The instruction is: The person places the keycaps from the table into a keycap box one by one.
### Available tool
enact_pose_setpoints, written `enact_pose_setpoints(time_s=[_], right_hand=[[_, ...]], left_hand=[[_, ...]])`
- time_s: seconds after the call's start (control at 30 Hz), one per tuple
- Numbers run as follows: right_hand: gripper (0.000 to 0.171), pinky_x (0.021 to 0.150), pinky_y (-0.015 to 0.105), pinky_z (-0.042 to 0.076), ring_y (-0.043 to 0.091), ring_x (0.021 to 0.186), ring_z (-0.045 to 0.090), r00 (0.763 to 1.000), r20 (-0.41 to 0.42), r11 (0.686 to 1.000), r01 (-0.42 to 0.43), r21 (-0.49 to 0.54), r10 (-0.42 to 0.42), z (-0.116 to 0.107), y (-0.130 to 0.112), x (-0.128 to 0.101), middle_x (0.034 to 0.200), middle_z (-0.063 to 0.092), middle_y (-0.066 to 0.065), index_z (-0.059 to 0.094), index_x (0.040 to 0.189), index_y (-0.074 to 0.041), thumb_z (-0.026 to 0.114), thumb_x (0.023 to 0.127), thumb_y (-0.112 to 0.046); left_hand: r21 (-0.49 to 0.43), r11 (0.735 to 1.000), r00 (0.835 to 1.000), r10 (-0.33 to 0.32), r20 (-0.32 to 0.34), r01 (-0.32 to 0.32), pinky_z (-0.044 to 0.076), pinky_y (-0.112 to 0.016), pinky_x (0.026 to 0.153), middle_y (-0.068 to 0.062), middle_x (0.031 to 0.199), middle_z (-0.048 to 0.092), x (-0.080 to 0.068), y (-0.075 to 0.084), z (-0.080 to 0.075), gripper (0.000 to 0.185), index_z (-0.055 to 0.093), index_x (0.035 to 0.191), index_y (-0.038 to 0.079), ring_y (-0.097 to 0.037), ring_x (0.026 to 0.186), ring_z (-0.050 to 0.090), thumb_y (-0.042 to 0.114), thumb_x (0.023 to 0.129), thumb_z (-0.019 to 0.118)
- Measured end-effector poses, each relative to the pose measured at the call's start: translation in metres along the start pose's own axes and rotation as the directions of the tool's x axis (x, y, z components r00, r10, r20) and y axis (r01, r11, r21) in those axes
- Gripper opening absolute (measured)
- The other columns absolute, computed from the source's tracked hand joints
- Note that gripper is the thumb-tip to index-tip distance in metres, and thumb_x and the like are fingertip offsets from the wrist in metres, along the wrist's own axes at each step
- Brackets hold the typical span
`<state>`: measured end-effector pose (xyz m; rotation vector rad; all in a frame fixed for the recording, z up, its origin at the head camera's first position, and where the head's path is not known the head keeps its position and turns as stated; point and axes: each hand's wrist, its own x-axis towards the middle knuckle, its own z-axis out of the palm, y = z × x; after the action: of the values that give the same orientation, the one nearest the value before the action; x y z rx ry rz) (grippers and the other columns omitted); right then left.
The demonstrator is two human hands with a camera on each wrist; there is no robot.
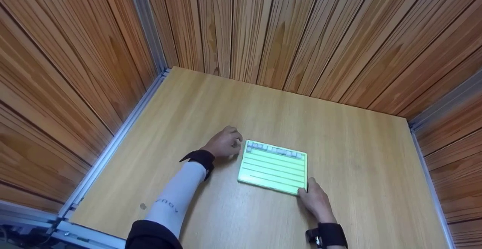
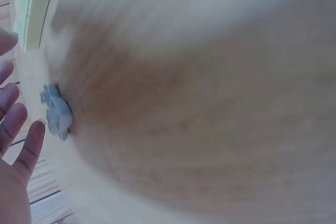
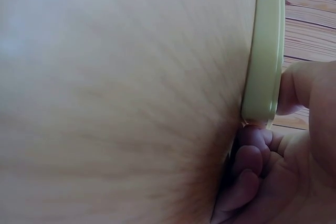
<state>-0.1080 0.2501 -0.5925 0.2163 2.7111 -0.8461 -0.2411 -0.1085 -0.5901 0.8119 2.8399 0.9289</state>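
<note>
Board: green board (image 1: 273, 168) lies flat near the table (image 1: 361, 158) middle
Right hand (image 1: 315, 200): pinches the board's near right corner
Left hand (image 1: 225, 142): released, fingers relaxed, beside the board's far left corner

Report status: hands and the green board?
Right hand pinches flat light-green lined board at near corner. Left hand, fingers relaxed, beside far-left corner. Wooden table: nothing blocking.

Recording booth (wood-panelled walls (image 1: 301, 34)), bare tabletop (image 1: 357, 147)

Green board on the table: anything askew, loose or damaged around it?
Slightly askew: the green board lies turned against the table edges. In the left wrist view a small grey piece lies loose by the left hand. The right hand pinches its near corner. No damage visible.
</note>
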Motion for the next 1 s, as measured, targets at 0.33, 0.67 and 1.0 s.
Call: enact_pose_setpoints(time_s=[0.33,0.67,1.0], right_hand=[[0.018,0.06,0.034,0.035,0.025,0.075,0.045,1.0,0.008,1.0,0.002,0.0,-0.002,-0.001,-0.001,0.0,0.086,0.044,0.008,0.047,0.103,-0.001,0.052,0.095,-0.017],[0.018,0.06,0.034,0.035,0.025,0.076,0.044,1.0,0.013,1.0,-0.014,-0.008,0.014,0.0,-0.001,0.001,0.085,0.043,0.008,0.046,0.101,-0.002,0.052,0.095,-0.018],[0.02,0.061,0.035,0.037,0.026,0.077,0.045,1.0,0.003,1.0,0.0,-0.002,0.0,0.001,0.0,0.0,0.088,0.047,0.01,0.048,0.104,0.0,0.052,0.095,-0.017]], left_hand=[[0.015,1.0,0.999,0.013,-0.039,-0.013,0.05,-0.036,0.089,-0.006,0.107,0.063,-0.01,-0.012,-0.008,0.022,0.073,0.105,0.006,-0.022,0.103,0.053,0.016,0.086,0.074],[0.05,0.998,0.999,-0.036,-0.038,0.037,0.048,-0.036,0.09,-0.002,0.11,0.062,-0.021,-0.031,-0.008,0.027,0.071,0.108,0.01,-0.02,0.104,0.051,0.019,0.084,0.075],[0.061,0.998,0.999,-0.024,-0.046,0.027,0.049,-0.035,0.086,-0.002,0.105,0.059,-0.025,-0.037,-0.002,0.022,0.072,0.106,0.009,-0.02,0.099,0.051,0.013,0.085,0.075]])
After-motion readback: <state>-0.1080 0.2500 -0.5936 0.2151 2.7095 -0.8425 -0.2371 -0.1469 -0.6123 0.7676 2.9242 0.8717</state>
